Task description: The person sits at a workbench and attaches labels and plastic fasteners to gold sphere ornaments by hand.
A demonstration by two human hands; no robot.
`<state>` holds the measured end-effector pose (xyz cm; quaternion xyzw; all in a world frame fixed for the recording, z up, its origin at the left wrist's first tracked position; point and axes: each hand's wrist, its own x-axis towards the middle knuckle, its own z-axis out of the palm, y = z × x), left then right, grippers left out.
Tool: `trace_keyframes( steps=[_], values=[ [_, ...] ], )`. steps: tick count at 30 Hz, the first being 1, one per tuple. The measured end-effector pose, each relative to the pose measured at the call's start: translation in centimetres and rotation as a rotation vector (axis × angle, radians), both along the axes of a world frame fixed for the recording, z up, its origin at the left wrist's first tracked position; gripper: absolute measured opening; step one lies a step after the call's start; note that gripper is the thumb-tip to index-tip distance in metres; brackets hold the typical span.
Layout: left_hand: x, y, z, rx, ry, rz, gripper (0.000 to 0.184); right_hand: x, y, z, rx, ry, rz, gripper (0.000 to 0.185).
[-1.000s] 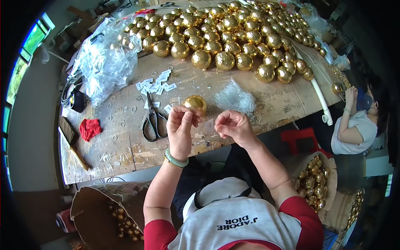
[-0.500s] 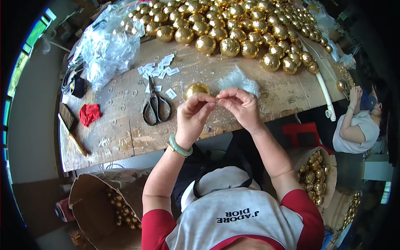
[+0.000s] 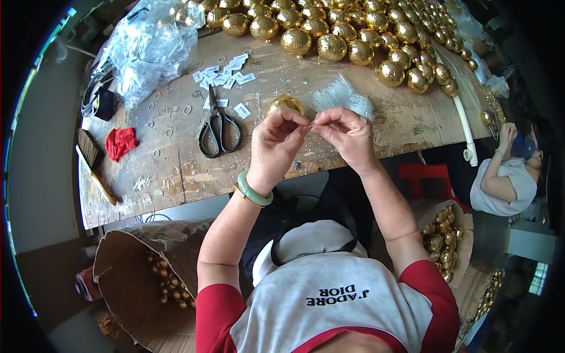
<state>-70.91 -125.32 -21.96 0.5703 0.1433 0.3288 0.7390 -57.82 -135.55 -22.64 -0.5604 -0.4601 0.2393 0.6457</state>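
Note:
My left hand [image 3: 278, 141] and my right hand [image 3: 347, 136] meet fingertip to fingertip above the table's front edge. Both are closed in a pinch on something too small and thin to make out. Just beyond my left fingers sits a shiny gold ball [image 3: 286, 105], its lower part hidden by that hand. A bundle of thin clear plastic strands [image 3: 346, 97] lies past my right hand. Left of my left hand are black-handled scissors [image 3: 220, 130], points facing away, with small white printed tags [image 3: 222, 75] scattered by the blades.
Many gold balls [image 3: 331, 47] cover the table's far side. Clear plastic bags [image 3: 150, 56], a red cloth [image 3: 121, 143] and a brush [image 3: 97, 176] lie left. Cartons of gold balls [image 3: 170, 281] stand below. At right are a white pipe [image 3: 465, 129] and a seated person [image 3: 505, 182].
The camera view has tilted a little, so the table's things appear higher in the picture. My hands stay pinched together, shifted slightly to the right and up in the picture.

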Motion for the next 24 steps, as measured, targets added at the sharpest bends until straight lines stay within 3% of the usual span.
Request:
trace_keyframes(
  steps=[7,12,18,24],
  values=[
    [-0.1,0.2,-0.2,0.007,0.002,-0.005,0.012,-0.2,0.1,0.4,-0.010,0.017,0.009,0.011],
    [-0.4,0.3,-0.4,-0.017,0.015,-0.053,0.012,-0.1,0.1,0.5,-0.051,-0.175,-0.020,0.011],
    [-0.2,0.5,-0.6,-0.122,-0.049,-0.106,0.012,-0.2,0.0,0.3,-0.036,-0.185,-0.008,0.013],
    [-0.1,0.6,-1.9,-0.041,-0.042,-0.101,0.011,-0.2,0.2,0.5,-0.014,-0.345,-0.016,0.016]
  ],
)
